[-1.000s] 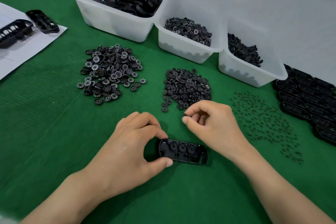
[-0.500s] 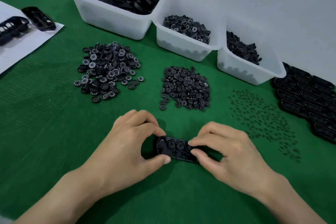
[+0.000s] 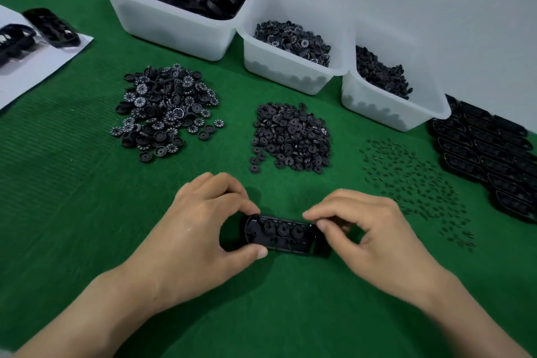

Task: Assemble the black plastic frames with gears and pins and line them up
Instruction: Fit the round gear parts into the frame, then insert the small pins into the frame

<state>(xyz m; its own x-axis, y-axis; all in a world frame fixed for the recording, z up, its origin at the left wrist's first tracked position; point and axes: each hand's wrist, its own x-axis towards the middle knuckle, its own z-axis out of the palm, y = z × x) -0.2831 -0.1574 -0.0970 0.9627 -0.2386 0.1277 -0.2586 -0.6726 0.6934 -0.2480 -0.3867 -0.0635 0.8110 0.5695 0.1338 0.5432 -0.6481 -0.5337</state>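
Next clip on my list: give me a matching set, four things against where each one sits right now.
Things
1. frame being built
2. pins
3. white-marked gears
4. lined-up frames

Places
A. scattered loose, right of the plain gears
B. gripped by the left hand
C. at the far right
D. heaped left of the plain gears

Pairs: 1-B, 2-A, 3-D, 4-C
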